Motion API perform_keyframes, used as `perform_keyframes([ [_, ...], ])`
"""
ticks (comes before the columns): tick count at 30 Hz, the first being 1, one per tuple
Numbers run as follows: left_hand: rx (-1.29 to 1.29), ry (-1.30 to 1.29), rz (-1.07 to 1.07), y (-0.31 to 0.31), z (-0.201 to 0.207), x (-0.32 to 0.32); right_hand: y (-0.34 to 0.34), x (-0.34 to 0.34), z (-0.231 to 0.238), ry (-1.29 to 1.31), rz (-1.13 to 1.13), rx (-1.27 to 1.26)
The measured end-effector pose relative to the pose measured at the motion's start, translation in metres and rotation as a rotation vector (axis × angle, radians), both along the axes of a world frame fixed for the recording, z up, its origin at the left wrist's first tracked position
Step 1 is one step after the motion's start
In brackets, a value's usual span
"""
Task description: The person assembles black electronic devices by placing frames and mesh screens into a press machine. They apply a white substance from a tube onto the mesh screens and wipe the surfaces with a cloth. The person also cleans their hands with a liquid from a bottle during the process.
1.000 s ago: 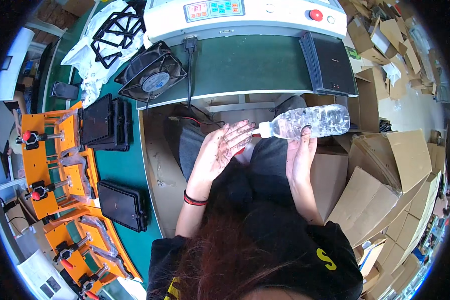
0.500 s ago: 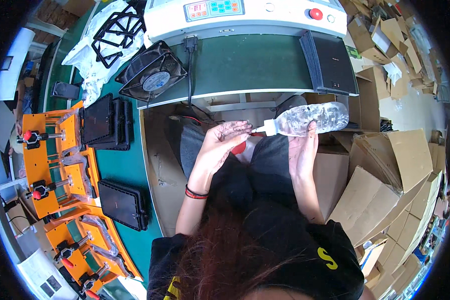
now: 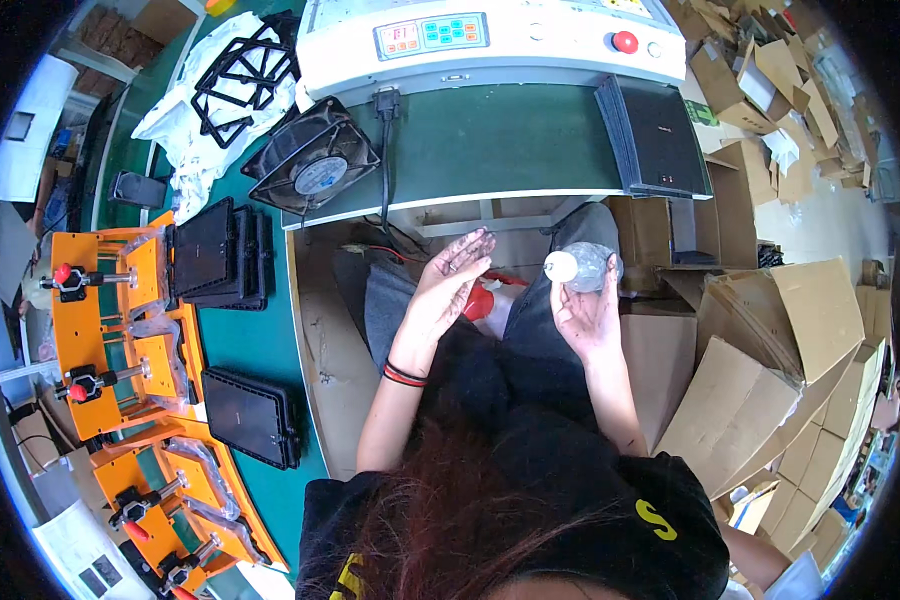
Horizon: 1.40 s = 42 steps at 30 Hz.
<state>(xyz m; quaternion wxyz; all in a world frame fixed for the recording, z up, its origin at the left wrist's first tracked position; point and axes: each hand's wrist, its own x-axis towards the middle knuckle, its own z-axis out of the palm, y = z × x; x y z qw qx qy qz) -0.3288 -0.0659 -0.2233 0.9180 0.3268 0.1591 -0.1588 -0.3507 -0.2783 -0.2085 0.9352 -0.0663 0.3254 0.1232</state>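
In my right hand is a clear plastic squeeze bottle with a white cap. The bottle is tipped so its cap end faces up toward me, over my right thigh. My fingers wrap around its side. My left hand is held up to the left of the bottle, apart from it. Its fingers are stretched out with dark smudges on the tips, and I see nothing in it. Red and black bands circle the left wrist.
Ahead stands a white machine with a control panel and red button. A black fan and stacked black panels lie on the green bench. Orange clamp fixtures and black frames are at left, cardboard boxes at right.
The bottle has turned from lying sideways with its nozzle at my left fingers to pointing upward toward me. My right hand shifted slightly left; my left hand came away from the nozzle.
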Motion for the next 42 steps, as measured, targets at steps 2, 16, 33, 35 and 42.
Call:
perform_keyframes([
  [2,0.061,0.004,0.063,0.001,0.0,-0.003,0.002,0.002,-0.003,-0.005,0.007,0.009],
  [16,0.116,-0.097,0.239,0.006,-0.01,-0.003,0.004,0.0,-0.002,-0.036,0.048,0.001],
  [33,0.056,-0.005,0.187,0.002,0.0,-0.002,0.0,0.0,-0.004,0.022,0.004,-0.025],
  [35,0.066,-0.025,0.171,0.004,0.006,-0.004,-0.001,0.001,-0.009,0.016,0.019,-0.005],
  [42,-0.039,-0.025,0.161,0.025,-0.022,-0.014,0.003,0.001,0.0,-0.086,0.13,0.007],
])
